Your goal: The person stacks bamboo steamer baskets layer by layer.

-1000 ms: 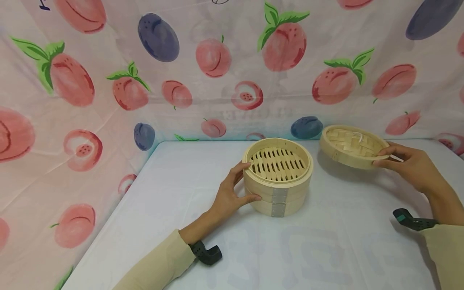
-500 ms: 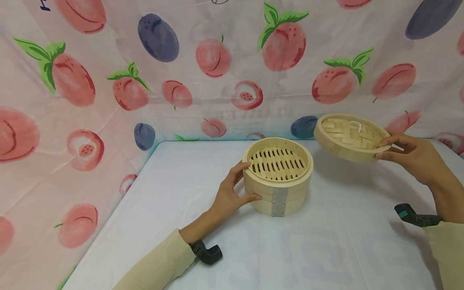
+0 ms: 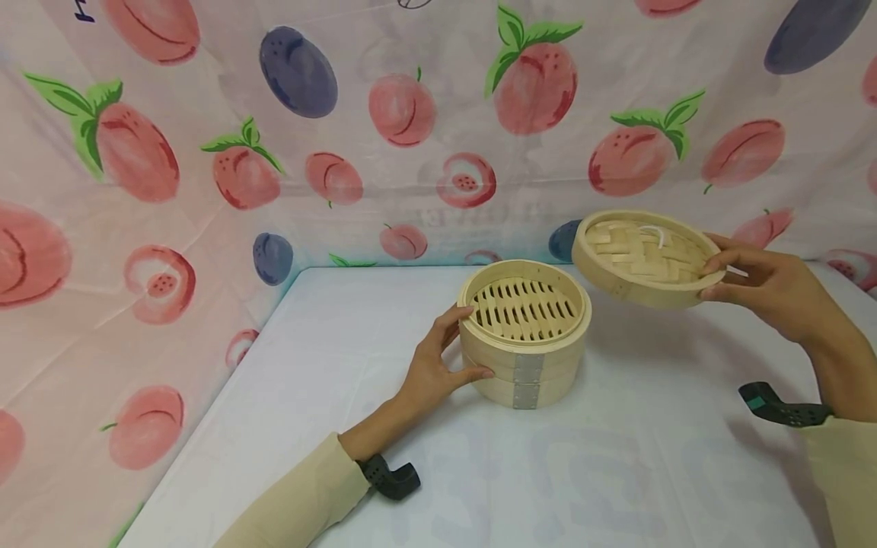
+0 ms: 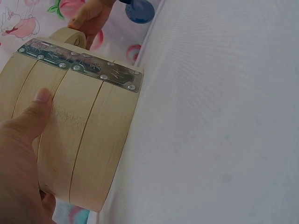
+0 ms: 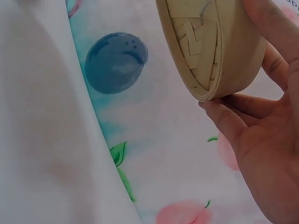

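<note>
A round bamboo steamer (image 3: pixel 548 365) stands upright on the white table, its slatted inner rack showing from above. Metal plates (image 4: pixel 79 63) run down its side. My left hand (image 3: pixel 432 369) grips its left side, thumb on the front wall and fingers at the upper rim. To the right, my right hand (image 3: pixel 774 285) pinches the edge of the woven bamboo lid (image 3: pixel 647 255), which hangs tilted in the air, apart from the steamer. A small white loop shows on the lid's top. In the right wrist view, the lid's rim (image 5: pixel 238 56) sits between thumb and fingers.
A white cloth-covered table (image 3: pixel 617 472) spreads under both arms. Behind and at the left rises a pink curtain (image 3: pixel 425 175) printed with peaches and plums. A black device (image 3: pixel 390 478) is worn on the left wrist, another black device (image 3: pixel 784 407) on the right.
The right hand has raised the lid from low over the table and brought it left, closer to the steamer. The left hand and the steamer have stayed in place.
</note>
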The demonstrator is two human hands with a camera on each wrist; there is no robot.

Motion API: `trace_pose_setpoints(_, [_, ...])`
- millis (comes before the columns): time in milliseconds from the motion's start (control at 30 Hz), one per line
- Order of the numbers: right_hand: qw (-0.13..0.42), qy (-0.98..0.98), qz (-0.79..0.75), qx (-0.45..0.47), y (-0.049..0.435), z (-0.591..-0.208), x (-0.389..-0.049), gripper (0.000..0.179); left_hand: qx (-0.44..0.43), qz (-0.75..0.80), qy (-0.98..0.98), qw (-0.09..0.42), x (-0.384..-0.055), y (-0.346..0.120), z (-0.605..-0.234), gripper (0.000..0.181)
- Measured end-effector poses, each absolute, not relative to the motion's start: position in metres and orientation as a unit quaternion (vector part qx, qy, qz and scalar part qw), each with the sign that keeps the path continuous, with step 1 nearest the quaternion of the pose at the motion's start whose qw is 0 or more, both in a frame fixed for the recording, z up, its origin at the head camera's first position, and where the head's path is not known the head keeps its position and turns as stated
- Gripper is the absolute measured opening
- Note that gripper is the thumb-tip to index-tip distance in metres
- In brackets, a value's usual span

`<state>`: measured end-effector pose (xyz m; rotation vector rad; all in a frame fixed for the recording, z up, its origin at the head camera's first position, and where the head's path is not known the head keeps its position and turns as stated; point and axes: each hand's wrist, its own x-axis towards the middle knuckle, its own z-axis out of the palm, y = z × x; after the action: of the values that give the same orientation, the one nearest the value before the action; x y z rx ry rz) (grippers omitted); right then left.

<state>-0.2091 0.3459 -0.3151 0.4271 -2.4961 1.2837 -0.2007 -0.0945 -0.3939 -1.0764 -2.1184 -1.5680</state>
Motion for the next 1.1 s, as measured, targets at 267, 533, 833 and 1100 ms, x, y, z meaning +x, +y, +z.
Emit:
trace_pose_setpoints(267, [0.121, -0.884, 0.43, 0.139, 0.339, -0.311, -0.207, 0.026, -0.372, -0.547, -0.736, 0.144, -0.204, -0.095, -0.399, 0.091])
trace_pose_setpoints(533, [0.109, -0.889, 0.419, 0.147, 0.334, -0.307, -0.206, 0.025, -0.376, -0.546, -0.734, 0.147, -0.204, -0.095, -0.399, 0.091])
trace_pose_setpoints(833, [0.111, -0.897, 0.399, 0.154, 0.326, -0.304, -0.202, 0.026, -0.376, -0.542, -0.737, 0.149, -0.201, -0.095, -0.396, 0.091])
trace_pose_setpoints(1100, [0.112, -0.907, 0.377, 0.15, 0.318, -0.301, -0.198, 0.028, -0.383, -0.544, -0.731, 0.15, -0.181, -0.095, -0.372, 0.084])
